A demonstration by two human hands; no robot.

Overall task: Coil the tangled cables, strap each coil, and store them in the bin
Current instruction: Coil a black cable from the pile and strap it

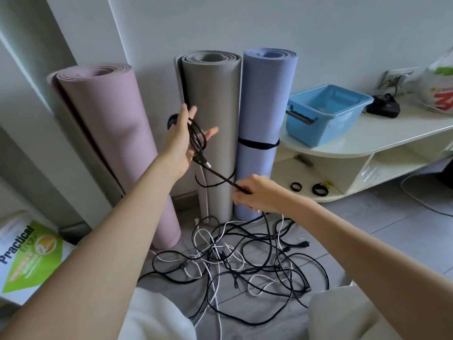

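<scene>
above the floor, in front of three upright rolled mats, left hand [185, 141] is raised with fingers spread, palm toward the camera, and a few loops of black cable [197, 141] hang around it; a plug end dangles just below the palm. right hand [255, 195] sits lower and to the right, fingers curled, pinching the same cable. the run between the hands is taut and slopes down from upper left to lower right. from the right hand the cable drops into the tangle of black and white cables [235, 263] on the floor tiles, directly below and nearer the right hand. judgement: first coil is in progress; next wrap needs the right hand to carry slack up and over the left palm, and knots in the pile may snag the feed. blue bin [326, 114] stands on the cream worktop [382, 133] to the right, well apart from both hands. strap rings [320, 189] lie on the lower shelf beneath it. grey mat [210, 94] stands just behind the left hand, so the swing is tight there.
</scene>
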